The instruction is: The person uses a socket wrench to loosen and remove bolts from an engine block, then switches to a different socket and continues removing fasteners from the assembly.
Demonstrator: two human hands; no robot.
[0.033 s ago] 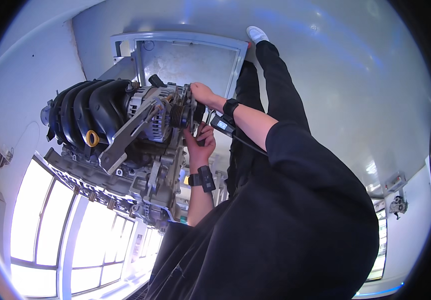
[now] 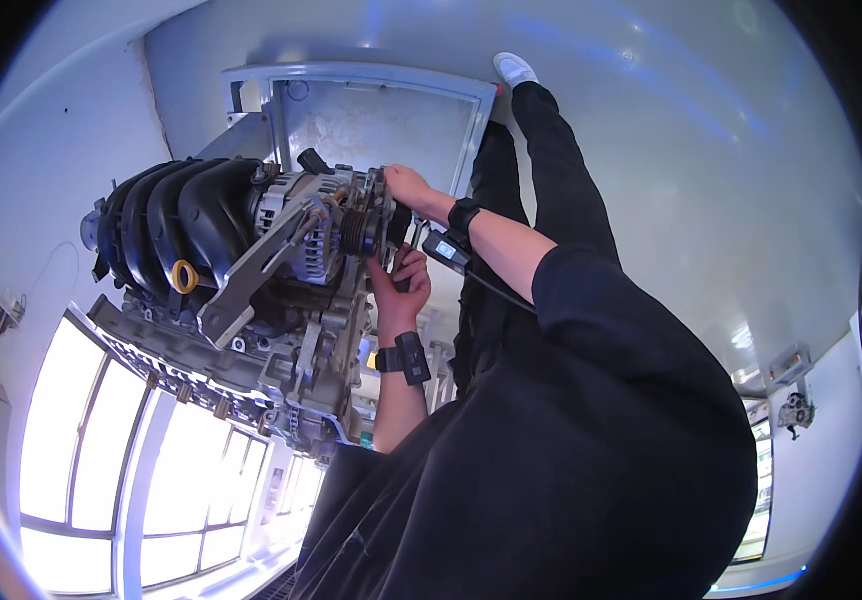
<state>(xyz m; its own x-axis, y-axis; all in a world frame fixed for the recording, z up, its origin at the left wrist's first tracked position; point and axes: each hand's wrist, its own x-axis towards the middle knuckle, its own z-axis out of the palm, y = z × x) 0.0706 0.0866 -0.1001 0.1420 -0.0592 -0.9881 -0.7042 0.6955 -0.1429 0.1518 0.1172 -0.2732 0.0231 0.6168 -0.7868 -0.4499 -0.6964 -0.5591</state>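
Note:
An engine point(image 2: 251, 300) with a black intake manifold point(image 2: 166, 215), a silver alternator point(image 2: 306, 250) and a yellow cap point(image 2: 184, 278) occupies the left centre. My left hand point(image 2: 398, 292) is just below the dark grooved pulley point(image 2: 359, 232), fingers curled on a small dark piece I cannot make out. My right hand point(image 2: 406, 188) is closed at the upper front edge of the pulley assembly, its fingertips partly hidden. A flat metal arm point(image 2: 241, 290) slants across the alternator.
A grey metal frame point(image 2: 481, 110) lies on the floor behind the engine, near my legs point(image 2: 561, 160). Bright windows point(image 2: 81, 430) line the lower left. A small metal component point(image 2: 794, 410) is by the right wall. A cable point(image 2: 496, 288) runs from my right wrist device.

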